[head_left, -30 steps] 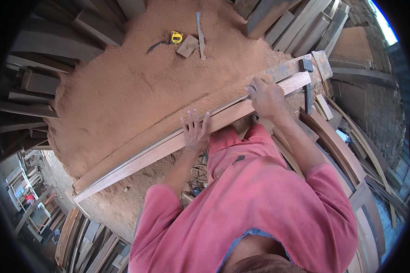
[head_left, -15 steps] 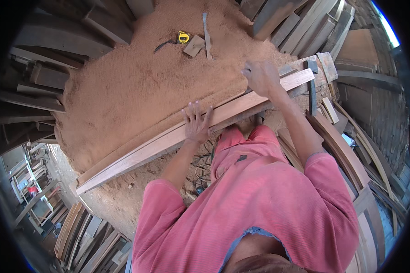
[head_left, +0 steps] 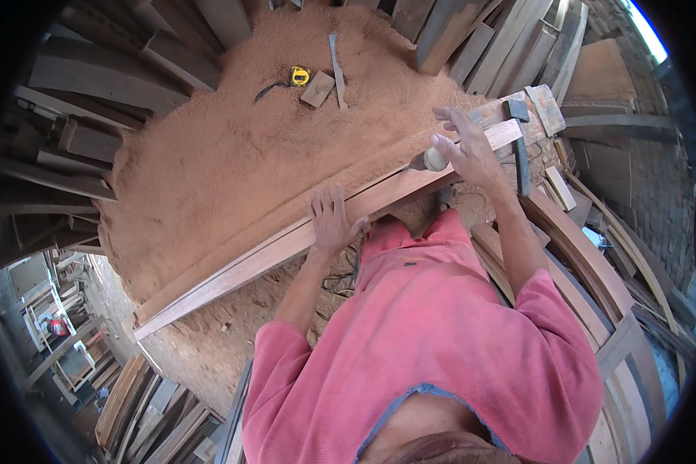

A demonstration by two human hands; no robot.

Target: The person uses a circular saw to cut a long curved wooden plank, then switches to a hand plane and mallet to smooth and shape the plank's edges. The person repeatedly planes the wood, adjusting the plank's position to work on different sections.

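A woodworking shop, with sawdust and timber filling the space.
Reddish-brown sawdust (head_left: 209,178) is covering a broad area ahead, and boards (head_left: 108,76) are crowding its edge at the upper left. Cut lengths (head_left: 122,398) are lying together at the lower left, while long wooden pieces (head_left: 580,251) are lining the right side. A yellow tape measure (head_left: 300,76) is resting on the sawdust, and a pale timber (head_left: 394,192) is stretching across the middle.

yellow tape measure (head_left: 300,76) on sawdust (head_left: 224,155) | wood block (head_left: 317,90) beside thin strip (head_left: 338,69) | dark boards (head_left: 104,73) upper left
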